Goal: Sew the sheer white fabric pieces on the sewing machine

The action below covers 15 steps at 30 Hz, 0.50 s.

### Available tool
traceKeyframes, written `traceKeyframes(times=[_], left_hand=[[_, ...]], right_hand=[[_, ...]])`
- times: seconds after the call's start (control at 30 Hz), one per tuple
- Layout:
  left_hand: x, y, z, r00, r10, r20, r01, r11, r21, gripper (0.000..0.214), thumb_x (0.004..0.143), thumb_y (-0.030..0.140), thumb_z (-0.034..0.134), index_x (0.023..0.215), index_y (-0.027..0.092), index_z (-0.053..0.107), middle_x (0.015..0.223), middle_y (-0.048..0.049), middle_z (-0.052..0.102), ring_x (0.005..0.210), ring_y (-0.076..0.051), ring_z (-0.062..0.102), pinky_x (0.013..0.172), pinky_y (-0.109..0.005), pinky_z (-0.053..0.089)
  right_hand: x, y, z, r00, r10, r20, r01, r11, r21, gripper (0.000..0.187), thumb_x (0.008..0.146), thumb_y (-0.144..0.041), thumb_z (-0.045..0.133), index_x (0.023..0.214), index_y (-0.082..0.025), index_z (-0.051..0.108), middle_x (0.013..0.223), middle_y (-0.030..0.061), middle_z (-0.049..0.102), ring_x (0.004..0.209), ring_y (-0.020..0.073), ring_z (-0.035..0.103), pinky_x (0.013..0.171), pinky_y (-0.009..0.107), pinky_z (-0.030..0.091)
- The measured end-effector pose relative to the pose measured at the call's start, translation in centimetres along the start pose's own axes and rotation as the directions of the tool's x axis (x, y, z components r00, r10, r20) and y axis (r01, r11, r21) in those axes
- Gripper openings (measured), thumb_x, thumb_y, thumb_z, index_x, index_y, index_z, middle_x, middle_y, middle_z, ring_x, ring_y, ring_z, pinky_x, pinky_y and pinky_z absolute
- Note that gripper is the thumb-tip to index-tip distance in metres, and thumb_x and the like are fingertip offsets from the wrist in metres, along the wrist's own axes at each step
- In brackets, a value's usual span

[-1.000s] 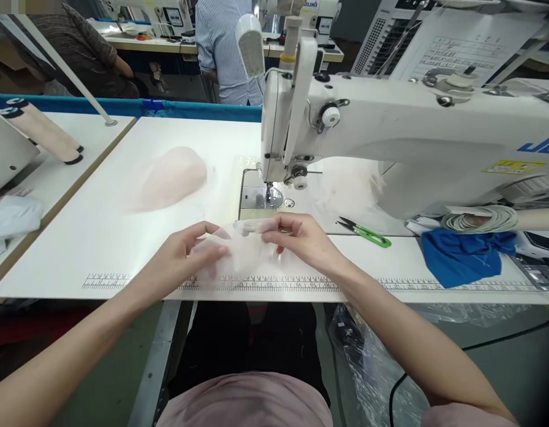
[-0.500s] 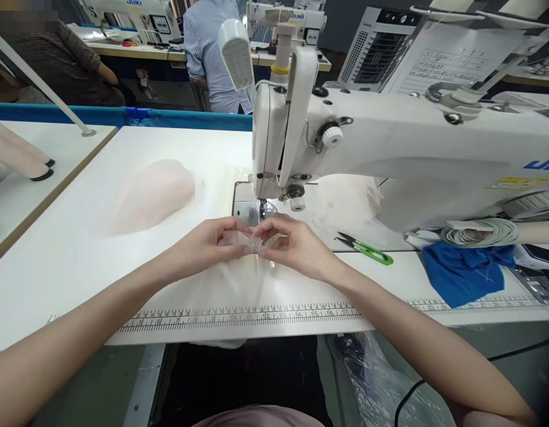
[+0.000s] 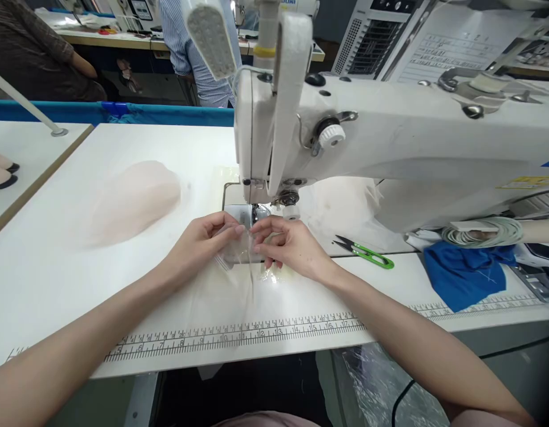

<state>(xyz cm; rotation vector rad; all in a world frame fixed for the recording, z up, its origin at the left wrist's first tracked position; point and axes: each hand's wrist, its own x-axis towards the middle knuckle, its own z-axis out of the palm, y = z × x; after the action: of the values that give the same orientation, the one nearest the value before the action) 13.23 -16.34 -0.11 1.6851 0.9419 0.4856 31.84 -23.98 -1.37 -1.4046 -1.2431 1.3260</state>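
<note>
A thin, see-through piece of fabric [image 3: 238, 254] is pinched between my two hands just in front of the sewing machine's [image 3: 390, 130] needle area. My left hand [image 3: 207, 240] has thumb and forefinger pressed together on its left part. My right hand [image 3: 286, 244] grips the other side with bent fingers, close to the left fingertips. The sheer material trails down toward the table's front edge, and its outline is hard to make out. Behind the fingertips lie the presser foot [image 3: 258, 212] and the metal needle plate [image 3: 234, 198].
Green thread snips [image 3: 366, 254] lie right of my right hand, with a blue cloth [image 3: 463, 273] further right. Pale sheer fabric [image 3: 141, 198] rests on the table's left. A printed ruler [image 3: 239, 333] runs along the front edge. Two other people are across the table, one in a striped shirt [image 3: 201, 53].
The view has shifted a little, closer to the machine. Both hands still hold the sheer fabric; their fingertips have moved slightly, with the left thumb now raised and pointing toward the machine.
</note>
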Motion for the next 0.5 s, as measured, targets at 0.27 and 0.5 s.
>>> traceKeyframes(times=[0.27,0.5], left_hand=[[-0.3,-0.5,-0.1,0.999,-0.002,-0.042,0.005,0.998,0.063,0.032,0.09,0.051,0.058,0.081,0.02,0.062,0.069,0.0019,0.059,0.057,-0.008,0.047,0.054,-0.022,0.042],[-0.1,-0.5,-0.1,0.996,-0.022,-0.089,0.044,0.967,0.249,0.032,0.085,0.051,0.061,0.08,0.02,0.063,0.073,0.0013,0.064,0.065,-0.012,0.057,0.061,-0.024,0.045]], right_hand=[[0.1,0.1,-0.2,0.999,0.035,0.03,-0.038,0.993,0.108,0.015,0.08,-0.014,0.069,0.093,-0.021,0.064,0.082,-0.0021,0.063,0.054,0.0101,0.066,0.048,0.021,0.055],[0.8,1.1,-0.4,0.99,-0.091,0.105,0.069,0.979,0.194,0.014,0.08,-0.012,0.069,0.089,-0.02,0.062,0.077,-0.0034,0.064,0.058,0.0121,0.067,0.056,0.026,0.06]])
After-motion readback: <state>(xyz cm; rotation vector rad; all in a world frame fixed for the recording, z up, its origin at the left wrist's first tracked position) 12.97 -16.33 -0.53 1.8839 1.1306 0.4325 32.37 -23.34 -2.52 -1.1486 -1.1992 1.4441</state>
